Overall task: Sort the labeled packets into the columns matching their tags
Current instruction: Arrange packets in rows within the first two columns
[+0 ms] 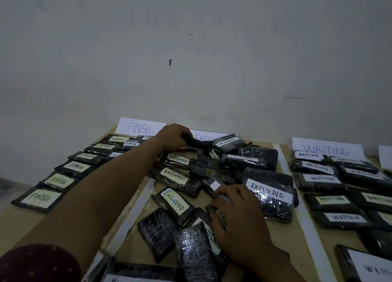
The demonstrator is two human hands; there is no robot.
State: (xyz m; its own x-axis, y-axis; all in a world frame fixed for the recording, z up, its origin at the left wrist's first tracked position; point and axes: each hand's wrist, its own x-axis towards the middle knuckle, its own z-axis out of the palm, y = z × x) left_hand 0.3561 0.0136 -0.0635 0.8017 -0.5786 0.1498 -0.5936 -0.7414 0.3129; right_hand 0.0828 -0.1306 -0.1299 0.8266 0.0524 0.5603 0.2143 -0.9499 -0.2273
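Packets (268, 193), slick-wrapped, could slip from the fingers: left hand (172, 137) gripped 1 dark packet (199, 142), right hand (235, 214) pinched 1 labeled packet (214, 186).

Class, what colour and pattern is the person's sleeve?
The sleeve is dark red with small pale dots; head view, bottom left.

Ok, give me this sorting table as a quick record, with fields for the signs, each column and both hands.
signs: FINISH sign, half-hidden EXCLUDED sign, WAITING sign
left column: FINISH packets in rows
right column: WAITING packets in rows
middle: loose pile, mostly EXCLUDED packets, plus an ON PROGRESS packet
left hand: grips a far packet by the EXCLUDED sign
right hand: fingers curled on a near packet in the pile
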